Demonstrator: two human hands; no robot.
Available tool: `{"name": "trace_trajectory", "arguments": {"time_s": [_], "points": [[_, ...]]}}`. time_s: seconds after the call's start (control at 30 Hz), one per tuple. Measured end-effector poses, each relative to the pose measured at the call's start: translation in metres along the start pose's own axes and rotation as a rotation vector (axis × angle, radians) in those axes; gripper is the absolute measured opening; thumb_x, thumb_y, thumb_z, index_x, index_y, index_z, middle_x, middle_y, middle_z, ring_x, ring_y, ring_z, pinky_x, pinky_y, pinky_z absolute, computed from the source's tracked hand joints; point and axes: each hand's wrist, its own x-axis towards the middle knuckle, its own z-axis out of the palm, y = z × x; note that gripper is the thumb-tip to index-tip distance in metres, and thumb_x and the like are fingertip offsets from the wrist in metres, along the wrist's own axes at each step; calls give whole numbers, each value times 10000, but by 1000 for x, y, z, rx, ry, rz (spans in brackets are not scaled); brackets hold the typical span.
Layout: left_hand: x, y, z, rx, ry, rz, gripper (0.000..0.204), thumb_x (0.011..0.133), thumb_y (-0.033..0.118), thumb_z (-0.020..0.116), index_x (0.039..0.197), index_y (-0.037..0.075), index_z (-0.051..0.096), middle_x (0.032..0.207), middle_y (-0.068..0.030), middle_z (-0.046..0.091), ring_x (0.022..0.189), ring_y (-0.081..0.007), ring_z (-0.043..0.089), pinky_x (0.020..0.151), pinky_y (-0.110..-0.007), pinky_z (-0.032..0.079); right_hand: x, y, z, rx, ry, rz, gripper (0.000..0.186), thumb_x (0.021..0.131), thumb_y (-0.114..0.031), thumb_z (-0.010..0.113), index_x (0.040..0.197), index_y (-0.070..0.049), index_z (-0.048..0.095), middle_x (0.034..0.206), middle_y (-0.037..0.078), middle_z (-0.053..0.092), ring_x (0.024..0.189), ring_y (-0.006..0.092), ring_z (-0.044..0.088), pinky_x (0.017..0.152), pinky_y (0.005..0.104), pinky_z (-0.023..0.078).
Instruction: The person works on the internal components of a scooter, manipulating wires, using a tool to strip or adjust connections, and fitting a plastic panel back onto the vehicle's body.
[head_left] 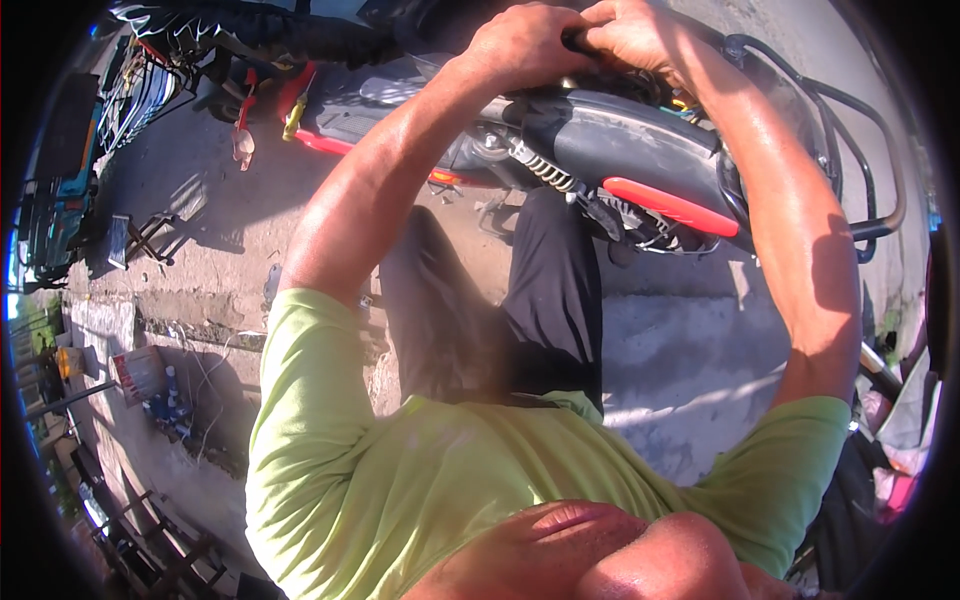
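Observation:
Both my hands meet over the seat area of a grey-black scooter with red trim, at the top of the view. My left hand is closed, its fingers curled inward and partly hidden behind the back of the hand. Against it, my right hand is closed too, with thumb and fingers bent toward the left hand. A small dark gap shows between them; what they hold, if anything, I cannot make out. Coloured wires show in the open bodywork just below my right hand.
A black tubular rear rack curves out at the scooter's right. Below the body are a coil-spring shock absorber and a red side panel. A small folding stand and a paint-stained bucket are on the ground at left.

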Motion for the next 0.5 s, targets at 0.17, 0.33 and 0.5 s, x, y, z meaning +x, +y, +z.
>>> {"name": "trace_trajectory", "arguments": {"time_s": [0.17, 0.33, 0.5], "points": [[10, -3, -10, -45, -153, 123, 422, 890, 345, 759, 1209, 71, 719, 1017, -145, 768, 899, -262, 739, 832, -381, 578, -8, 3, -5, -22, 10, 31, 331, 1000, -334, 639, 1204, -81, 704, 1034, 13, 710, 813, 91, 592, 673, 252, 462], [27, -57, 16, 0, -160, 217, 608, 872, 454, 780, 1376, 139, 649, 1203, -146, 741, 1111, -312, 699, 994, -402, 517, 7, 1, 7, -29, -41, 27, 346, 996, -336, 651, 1220, -78, 702, 1047, 15, 710, 832, 97, 603, 690, 256, 477], [35, -54, 18, -52, -194, 179, 587, 838, 437, 809, 1336, 152, 684, 1178, -124, 753, 1087, -289, 707, 979, -393, 522, 4, 7, 4, -61, -30, 67, 362, 992, -339, 662, 1237, -74, 701, 1059, 18, 710, 850, 102, 614, 707, 260, 492]]}}
